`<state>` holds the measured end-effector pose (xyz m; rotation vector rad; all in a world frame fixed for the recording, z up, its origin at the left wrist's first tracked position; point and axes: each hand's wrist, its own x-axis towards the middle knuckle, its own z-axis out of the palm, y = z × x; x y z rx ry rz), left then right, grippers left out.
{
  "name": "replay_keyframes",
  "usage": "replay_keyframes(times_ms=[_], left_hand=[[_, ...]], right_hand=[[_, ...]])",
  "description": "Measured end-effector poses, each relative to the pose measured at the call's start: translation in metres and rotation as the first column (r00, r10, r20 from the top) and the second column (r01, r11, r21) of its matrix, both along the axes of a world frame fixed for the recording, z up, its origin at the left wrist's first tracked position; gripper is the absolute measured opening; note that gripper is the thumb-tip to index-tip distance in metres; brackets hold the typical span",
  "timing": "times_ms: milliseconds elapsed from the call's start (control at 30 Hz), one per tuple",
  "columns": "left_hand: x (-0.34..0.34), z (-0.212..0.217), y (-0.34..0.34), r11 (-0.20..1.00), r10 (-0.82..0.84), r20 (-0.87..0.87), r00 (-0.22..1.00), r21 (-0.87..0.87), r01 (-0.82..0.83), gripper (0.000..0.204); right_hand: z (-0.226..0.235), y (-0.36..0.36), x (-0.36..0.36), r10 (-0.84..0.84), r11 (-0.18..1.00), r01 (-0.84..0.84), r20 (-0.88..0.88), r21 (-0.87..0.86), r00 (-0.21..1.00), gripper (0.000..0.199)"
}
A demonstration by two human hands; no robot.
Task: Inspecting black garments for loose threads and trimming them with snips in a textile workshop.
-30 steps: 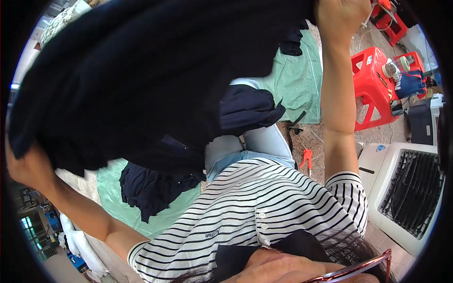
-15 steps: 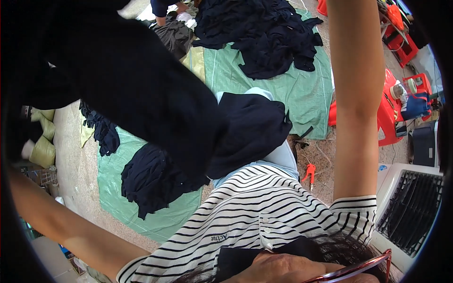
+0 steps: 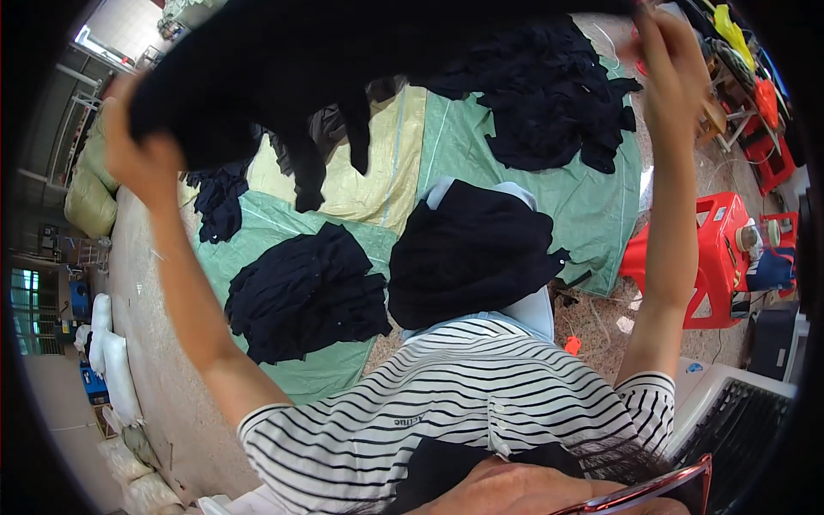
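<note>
A dark navy garment (image 3: pixel 257 77) is held up and stretched across the top of the view, its upper part cut off by the frame. My left hand (image 3: pixel 146 163) is closed around its left end. At the far right my right hand (image 3: pixel 674 69) pinches the other end, slightly blurred. Two narrow dark strips hang from the garment's lower edge. Across my lap lies another dark garment (image 3: pixel 472 253), bunched up. To its left is a heap of dark garments (image 3: pixel 305 296) on a green sheet (image 3: pixel 318 378).
A larger dark garment pile (image 3: pixel 549 107) covers the far green sheet, beside a yellow sheet (image 3: pixel 390 172). On the right stand a red plastic stool (image 3: pixel 721 227) with jars and a white machine with a black grille (image 3: pixel 738 429). Stuffed sacks (image 3: pixel 90 202) line the left.
The garment has risen from in front of my lap and spread sideways between my hands. Both hands, out of view or blurred before, now show at its ends.
</note>
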<state>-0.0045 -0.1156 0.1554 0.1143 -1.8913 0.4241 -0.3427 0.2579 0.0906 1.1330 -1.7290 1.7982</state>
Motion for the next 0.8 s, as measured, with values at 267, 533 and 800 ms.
replay_keyframes(times_ms=[267, 533, 800], left_hand=[[0.084, -0.299, 0.178, 0.716, -0.579, 0.624, 0.525, 0.697, -0.039, 0.032], [-0.018, -0.311, 0.198, 0.491, -0.575, 0.208, 0.791, 0.862, 0.13, 0.01], [-0.17, -0.321, 0.16, 0.726, -0.565, 0.431, 0.703, 0.665, 0.175, 0.022]], right_hand=[[-0.276, 0.228, 0.129, -0.201, 0.347, -0.036, 0.112, 0.937, 0.973, 0.011], [-0.278, 0.135, 0.13, -0.487, 0.68, 0.211, 0.216, 0.702, 0.846, 0.011], [-0.306, 0.013, 0.036, -0.34, 0.737, 0.151, 0.169, 0.659, 0.925, 0.022]])
